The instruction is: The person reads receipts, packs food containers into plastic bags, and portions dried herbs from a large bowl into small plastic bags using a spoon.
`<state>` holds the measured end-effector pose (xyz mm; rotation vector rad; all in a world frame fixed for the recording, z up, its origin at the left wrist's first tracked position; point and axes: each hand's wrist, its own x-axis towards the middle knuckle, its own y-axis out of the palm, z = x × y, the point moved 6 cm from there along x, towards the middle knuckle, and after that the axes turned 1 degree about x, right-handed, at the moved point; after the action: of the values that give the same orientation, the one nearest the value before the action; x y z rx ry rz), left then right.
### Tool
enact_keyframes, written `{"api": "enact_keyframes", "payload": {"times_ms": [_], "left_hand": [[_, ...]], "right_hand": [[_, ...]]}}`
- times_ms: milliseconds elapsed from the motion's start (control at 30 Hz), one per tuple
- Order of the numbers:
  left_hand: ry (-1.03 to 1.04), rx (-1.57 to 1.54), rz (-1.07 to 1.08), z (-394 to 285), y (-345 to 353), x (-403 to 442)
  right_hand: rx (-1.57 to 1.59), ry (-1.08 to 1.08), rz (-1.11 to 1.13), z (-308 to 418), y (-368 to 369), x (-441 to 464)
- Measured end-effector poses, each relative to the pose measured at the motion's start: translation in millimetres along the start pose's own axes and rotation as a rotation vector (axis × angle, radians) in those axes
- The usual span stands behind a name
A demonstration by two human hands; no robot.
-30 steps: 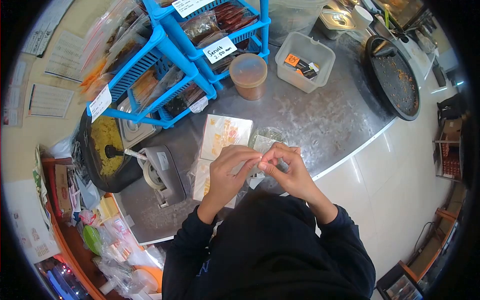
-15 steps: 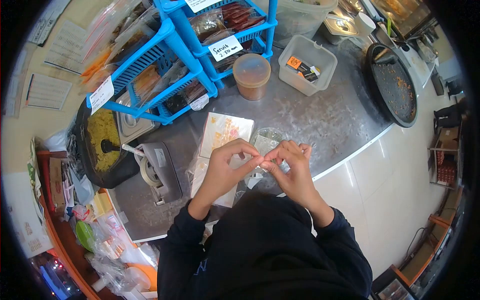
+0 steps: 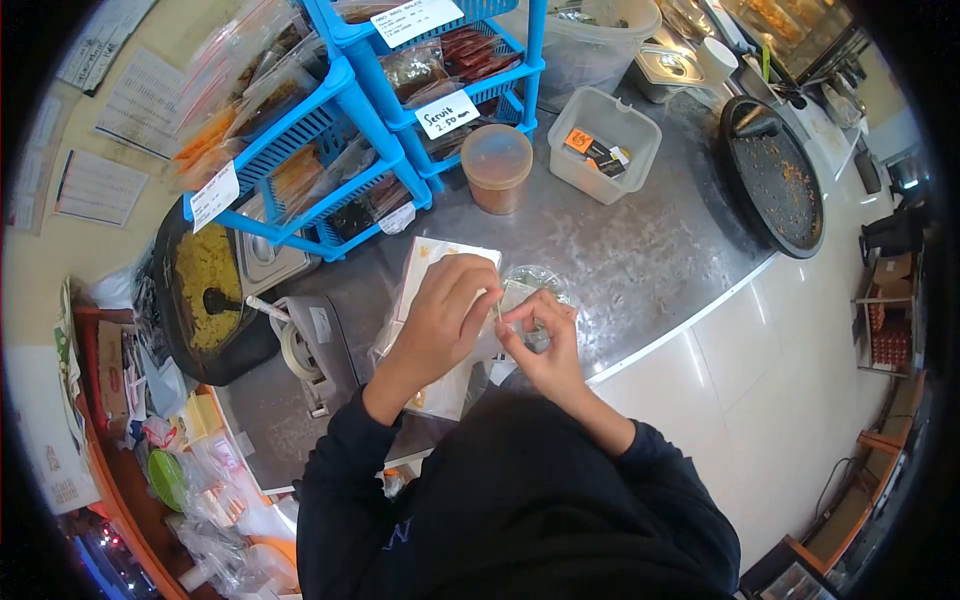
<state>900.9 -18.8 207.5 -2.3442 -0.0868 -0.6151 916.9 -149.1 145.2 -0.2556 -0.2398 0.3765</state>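
Counted near the centre of the frame: two bare hands, a left hand (image 3: 440, 312) and a right hand (image 3: 545, 350), near each other at the fingertips. Pinched between thumb and forefinger of the right: one thin pale strip (image 3: 499, 312), too small to identify. Located between the two hands, roughly upright, with its upper end just beside the left fingertips. Cannot tell whether clamped by the left as well.

Below the left hand, left of centre: two white panels with orange print (image 3: 419, 265), partly covered; cannot tell whether from one box or two. Behind the right hand: one clear round container (image 3: 556, 287), partly hidden.

At centre left: one grey tape dispenser (image 3: 342, 340) with one roll, and one black tray (image 3: 238, 362) of yellow food. In the upper left and upper middle: two blue racks (image 3: 386, 135), bearing four white labels (image 3: 447, 115), one handwritten. Right of the racks: one lidded round tub (image 3: 497, 172), then one squarish translucent container (image 3: 598, 110) with orange and black items inside, too small to count. In the upper right: one round dark dish (image 3: 752, 200) with brown crumbs.
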Motion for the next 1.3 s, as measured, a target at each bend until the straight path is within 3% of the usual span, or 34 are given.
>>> {"api": "enact_keyframes", "payload": {"times_ms": [133, 167, 267, 367, 433, 600, 633, 767, 800, 900, 967, 1033, 1133, 1233, 1300], "left_hand": [[-0.030, -0.051, -0.100, -0.9, -6.0, 1.8], [0.067, 0.002, -0.095, -11.6, -6.6, 4.8], [0.097, 0.080, -0.080, -6.0, 2.2, 0.1], [-0.116, 0.005, -0.152, -0.3, -22.2, -10.1], [-0.245, -0.120, -0.192, 5.2, -34.7, -25.7], [-0.508, 0.066, -0.317, -1.2, -48.6, -105.5], [-0.599, 0.080, -0.399, -5.0, -51.0, -124.8], [-0.846, 0.203, -0.730, -53.4, -57.8, -209.0], [-0.905, 0.218, -0.798, -64.4, -57.4, -230.6], [-1.009, 0.310, -0.995, -109.7, -58.2, -284.8], [-1.065, 0.451, -1.066, -144.1, -57.6, -321.5], [-1.114, 0.510, -1.159, -172.1, -52.9, -357.5], [-1.156, 0.516, -1.342, -214.8, -45.8, -421.8], [-1.167, 0.587, -1.513, -260.6, -39.1, -487.4], [-1.192, 0.644, -1.616, -302.3, -41.3, -520.6]], "right_hand": [[-0.096, -0.061, -0.073, 13.8, -7.0, 3.9], [-0.153, -0.112, -0.085, 21.1, -10.6, 5.9], [-0.278, -0.053, 0.008, -3.4, -6.5, 2.1], [-0.144, -0.235, 0.066, 17.8, -23.0, 18.8], [-0.205, -0.297, 0.301, 24.9, -25.7, 34.2], [-0.416, -0.358, 0.824, 12.1, 26.3, 38.3], [-0.488, -0.367, 0.799, 8.0, 33.0, 39.9], [-0.215, -0.566, 0.789, 29.3, 47.4, 45.7], [-0.087, -0.341, 0.846, 38.6, 54.2, 45.6], [-0.056, -0.268, 0.956, 67.1, 72.4, 37.2], [0.046, -0.024, 1.048, 77.6, 80.5, 28.9], [0.116, 0.122, 0.814, 98.3, 74.4, 16.4], [0.215, 0.180, 0.763, 153.2, 80.7, -8.5], [0.485, -0.020, 0.853, 177.3, 101.9, -8.0], [0.601, -0.055, 0.657, 225.6, 119.0, -46.8]]}}
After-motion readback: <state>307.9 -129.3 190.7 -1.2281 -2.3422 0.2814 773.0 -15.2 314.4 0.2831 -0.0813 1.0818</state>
